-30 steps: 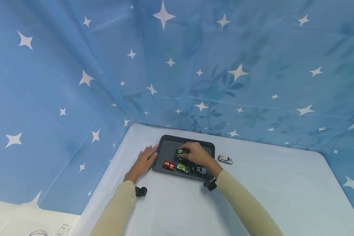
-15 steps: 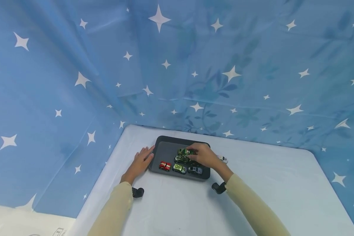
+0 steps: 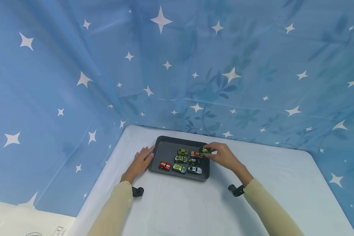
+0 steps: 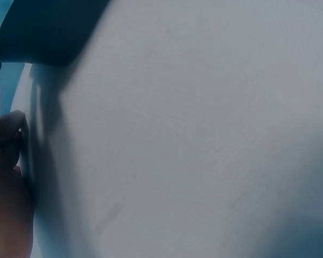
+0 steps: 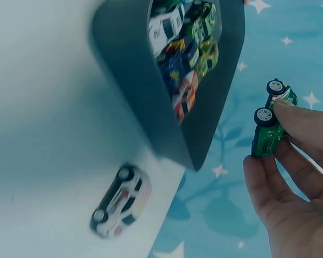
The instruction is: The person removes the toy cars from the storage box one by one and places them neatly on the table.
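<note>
My right hand (image 3: 225,157) pinches a green toy car (image 5: 267,138) between thumb and fingers, above the right end of a dark grey tray (image 3: 166,151). Several toy cars stand in the tray. Among them are a red one (image 3: 165,166) at the front left, a white one (image 3: 194,170) at the front right and an orange one (image 3: 195,154) close to the held car. My left hand (image 3: 138,166) lies with its fingers stretched out at the tray's left edge.
A second white toy car (image 5: 121,203) stands on the white table outside the tray, hidden behind my right hand in the head view. Blue star-patterned cloth (image 3: 177,88) rises behind and to the left of the table (image 3: 177,209).
My right hand has carried the green toy car rightward, from over the tray's middle to its right end. The tray's cars are now more exposed. My left hand stays at the tray's edge.
</note>
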Demonstrator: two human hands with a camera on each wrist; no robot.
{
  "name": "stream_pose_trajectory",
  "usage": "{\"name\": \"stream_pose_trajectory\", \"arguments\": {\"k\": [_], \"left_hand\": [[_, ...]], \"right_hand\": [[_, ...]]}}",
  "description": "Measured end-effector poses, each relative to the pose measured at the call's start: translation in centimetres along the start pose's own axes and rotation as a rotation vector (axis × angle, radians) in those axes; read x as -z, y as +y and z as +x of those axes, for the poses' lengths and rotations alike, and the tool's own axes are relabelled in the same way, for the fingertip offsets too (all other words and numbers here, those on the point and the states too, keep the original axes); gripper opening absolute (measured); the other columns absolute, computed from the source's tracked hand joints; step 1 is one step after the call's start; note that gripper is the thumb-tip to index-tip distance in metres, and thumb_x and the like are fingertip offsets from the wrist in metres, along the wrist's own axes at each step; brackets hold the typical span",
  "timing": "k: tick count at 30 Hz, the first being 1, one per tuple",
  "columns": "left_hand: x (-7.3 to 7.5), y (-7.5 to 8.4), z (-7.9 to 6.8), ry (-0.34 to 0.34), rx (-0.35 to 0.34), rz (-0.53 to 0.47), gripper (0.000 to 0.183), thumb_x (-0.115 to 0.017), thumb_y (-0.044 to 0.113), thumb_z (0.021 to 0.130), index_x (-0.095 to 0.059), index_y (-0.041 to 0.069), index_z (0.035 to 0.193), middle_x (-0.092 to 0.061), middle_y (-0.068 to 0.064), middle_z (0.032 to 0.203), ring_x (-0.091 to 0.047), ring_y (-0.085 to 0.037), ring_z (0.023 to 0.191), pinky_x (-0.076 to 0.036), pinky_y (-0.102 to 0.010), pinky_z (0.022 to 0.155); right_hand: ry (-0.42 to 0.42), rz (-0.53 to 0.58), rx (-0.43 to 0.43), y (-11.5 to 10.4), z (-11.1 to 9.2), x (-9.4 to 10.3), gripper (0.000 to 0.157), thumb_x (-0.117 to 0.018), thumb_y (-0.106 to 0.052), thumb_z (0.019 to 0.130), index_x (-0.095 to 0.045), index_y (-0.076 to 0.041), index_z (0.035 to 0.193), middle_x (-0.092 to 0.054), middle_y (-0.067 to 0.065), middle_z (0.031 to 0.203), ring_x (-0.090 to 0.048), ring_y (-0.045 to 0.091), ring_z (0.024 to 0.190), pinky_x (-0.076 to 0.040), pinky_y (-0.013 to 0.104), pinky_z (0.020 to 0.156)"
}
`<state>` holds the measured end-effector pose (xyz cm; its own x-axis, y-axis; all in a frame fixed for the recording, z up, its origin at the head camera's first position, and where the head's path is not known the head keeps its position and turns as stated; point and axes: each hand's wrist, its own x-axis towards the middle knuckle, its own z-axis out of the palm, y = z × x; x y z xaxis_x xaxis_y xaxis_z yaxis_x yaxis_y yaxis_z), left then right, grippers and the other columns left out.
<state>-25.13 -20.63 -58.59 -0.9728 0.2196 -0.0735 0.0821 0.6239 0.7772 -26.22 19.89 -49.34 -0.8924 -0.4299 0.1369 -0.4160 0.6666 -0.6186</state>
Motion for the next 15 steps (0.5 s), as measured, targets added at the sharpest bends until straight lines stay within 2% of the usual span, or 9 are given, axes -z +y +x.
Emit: {"name": "stream_pose_trajectory", "arguments": {"k": [4, 6, 15], "left_hand": [[-0.2, -0.5, -0.2, 0.002, 0.002, 0.017, 0.056, -0.043, 0.038, 0.118, -0.032, 0.021, 0.171, -0.023, -0.019, 0.175, -0.007, -0.037, 0.164, 0.007, -0.055, 0.131], [-0.2, -0.6, -0.4, 0.000, 0.003, 0.023, 0.056, -0.043, 0.038, 0.118, -0.032, 0.022, 0.171, -0.023, -0.019, 0.175, -0.007, -0.037, 0.164, 0.007, -0.055, 0.130], [0.0, 0.1, -0.3, -0.002, -0.011, 0.020, 0.056, -0.043, 0.036, 0.118, -0.032, 0.021, 0.171, -0.022, -0.021, 0.175, -0.007, -0.038, 0.164, 0.007, -0.055, 0.130]], "right_hand": [[-0.006, -0.010, -0.040, 0.7, -0.9, 0.5, 0.035, -0.080, -0.003, 0.096, -0.074, 0.004, 0.129, -0.074, 0.018, 0.126, -0.072, 0.037, 0.110, -0.064, 0.052, 0.089], [-0.008, -0.009, -0.057, 1.1, -1.3, 0.7, 0.035, -0.080, -0.003, 0.096, -0.074, 0.004, 0.129, -0.074, 0.018, 0.125, -0.072, 0.037, 0.110, -0.061, 0.057, 0.093], [0.029, -0.014, -0.095, 2.8, -3.2, 1.8, 0.034, -0.080, -0.002, 0.095, -0.074, 0.004, 0.128, -0.074, 0.019, 0.124, -0.073, 0.038, 0.109, -0.060, 0.059, 0.094]]}}
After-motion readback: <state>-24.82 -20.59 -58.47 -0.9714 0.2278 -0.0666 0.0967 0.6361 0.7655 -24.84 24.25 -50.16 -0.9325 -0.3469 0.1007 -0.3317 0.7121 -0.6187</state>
